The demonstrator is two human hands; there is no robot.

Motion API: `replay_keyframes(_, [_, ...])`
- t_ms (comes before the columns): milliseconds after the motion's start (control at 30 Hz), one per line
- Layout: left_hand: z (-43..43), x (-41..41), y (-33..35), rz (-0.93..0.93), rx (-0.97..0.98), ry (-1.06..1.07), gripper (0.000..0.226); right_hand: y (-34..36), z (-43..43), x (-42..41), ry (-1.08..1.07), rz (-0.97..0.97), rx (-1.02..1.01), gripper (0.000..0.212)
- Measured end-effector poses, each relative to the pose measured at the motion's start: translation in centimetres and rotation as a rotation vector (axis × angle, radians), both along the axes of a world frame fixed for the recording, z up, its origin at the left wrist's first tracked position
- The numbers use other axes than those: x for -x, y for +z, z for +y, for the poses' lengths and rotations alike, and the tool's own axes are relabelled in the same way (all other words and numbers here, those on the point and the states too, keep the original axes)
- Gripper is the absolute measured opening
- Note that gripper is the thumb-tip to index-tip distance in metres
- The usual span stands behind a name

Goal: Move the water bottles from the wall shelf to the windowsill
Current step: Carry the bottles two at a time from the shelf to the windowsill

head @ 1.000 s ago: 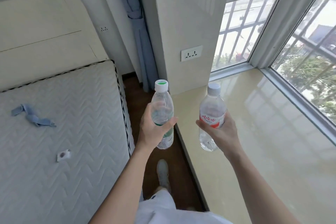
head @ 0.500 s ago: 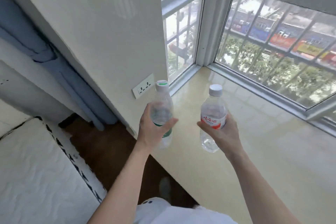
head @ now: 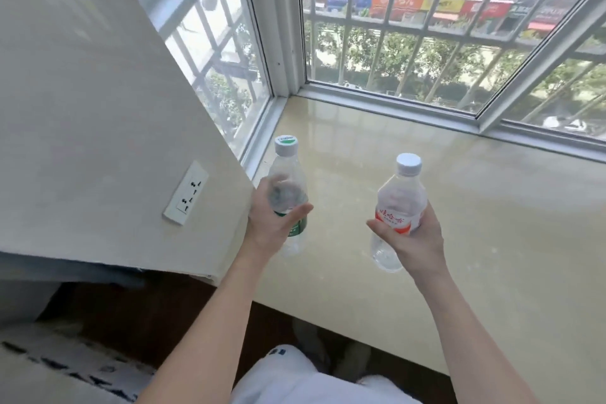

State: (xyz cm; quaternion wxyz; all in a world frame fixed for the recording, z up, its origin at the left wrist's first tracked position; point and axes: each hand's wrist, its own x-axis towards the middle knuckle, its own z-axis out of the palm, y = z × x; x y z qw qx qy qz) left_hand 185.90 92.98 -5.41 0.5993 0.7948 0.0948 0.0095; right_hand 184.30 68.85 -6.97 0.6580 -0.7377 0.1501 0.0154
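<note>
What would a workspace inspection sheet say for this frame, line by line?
Surface: glossy beige windowsill.
Job's things: green-label bottle and red-label bottle, both capped and upright, held over the windowsill.
Clutter: nothing seen.
Grippers: left hand grips the green-label bottle; right hand grips the red-label bottle.
Cables: nothing seen.
Surroundings: barred window, wall socket on the left wall, mattress at lower left.

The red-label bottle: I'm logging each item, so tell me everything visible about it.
The red-label bottle is clear plastic with a white screw cap and a red-and-white label band. It is capped, its top leaning slightly right, held over the windowsill. The right hand grips it around the label; nothing else visibly touches it.
</note>
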Motion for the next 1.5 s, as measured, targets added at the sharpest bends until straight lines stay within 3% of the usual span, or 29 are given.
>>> replay_keyframes(200, [-0.7,-0.9,-2.9,0.08,-0.025,-0.072,0.056,-3.0,-0.8,0.0,-0.098,0.021,0.021,0.052])
replay_keyframes(467, [-0.2,-3.2,-10.9,0.161,0.011,-0.131,0.066,-10.3,0.6,-1.7,-0.112,0.076,0.052,0.055])
replay_keyframes(733, [-0.4,-8.5,-19.8,0.205,0.03,-0.17,0.051,-18.8,1.5,-5.5,-0.129,0.116,0.038,0.049])
replay_keyframes(1133, [-1.2,-14.3,-27.3,0.101,-0.059,-0.166,0.054,-25.3,2.8,-12.0,-0.142,0.012,0.065,0.062])
replay_keyframes(1500, [0.7,-14.1,-29.6,0.132,-0.201,-0.256,0.076,-28.3,3.1,-10.4,-0.118,0.119,0.135,0.069])
